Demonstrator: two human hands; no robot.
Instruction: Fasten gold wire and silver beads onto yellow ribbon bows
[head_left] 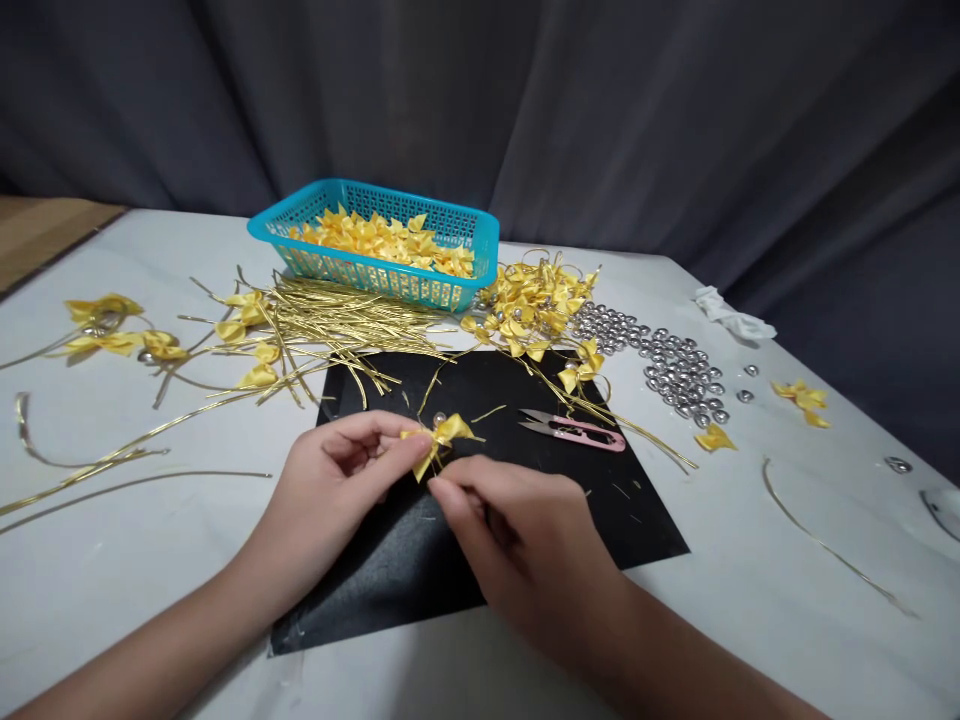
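Observation:
Between thumb and fingers, my left hand [358, 462] pinches a yellow ribbon bow [450, 430] above a black mat [390, 570]. A small silver bead shows at the bow's top edge, and thin gold cord ends stick out around it. My right hand [517, 510] is closed just below the bow, thumb and forefinger pinched on what looks like a thin gold cord coming from it. Its other fingers are curled and partly hidden. Pink-handled thread snips [589, 433] lie on the mat to the right of the bow.
Behind the mat stands a blue basket [352, 256] of yellow bows. In front of it lies a heap of gold cords [345, 315]. Finished-looking bow pieces [536, 300] and silver beads [679, 370] are piled to the right. Loose cords and a crumpled white tissue [733, 315] lie around.

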